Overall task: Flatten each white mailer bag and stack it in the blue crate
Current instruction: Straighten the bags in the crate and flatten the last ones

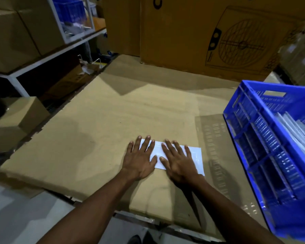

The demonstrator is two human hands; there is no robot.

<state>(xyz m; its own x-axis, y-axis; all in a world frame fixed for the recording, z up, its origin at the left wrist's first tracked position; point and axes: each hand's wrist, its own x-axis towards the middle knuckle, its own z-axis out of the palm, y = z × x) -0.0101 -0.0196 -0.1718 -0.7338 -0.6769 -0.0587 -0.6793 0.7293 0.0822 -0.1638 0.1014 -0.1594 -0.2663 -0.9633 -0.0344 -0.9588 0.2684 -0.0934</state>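
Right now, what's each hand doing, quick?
Left hand: open, fingers flat, pressing the white mailer bag.
Right hand: open, fingers flat, pressing the same bag.

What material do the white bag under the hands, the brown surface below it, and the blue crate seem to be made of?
White mailer bag: probably thin plastic film or smooth paper; it lies very flat with sharp edges, which one cannot be told.
Brown surface: cardboard, matte, with torn, ragged edges.
Blue crate: moulded hard plastic, slightly glossy, with ribbed, perforated walls and a handle slot.
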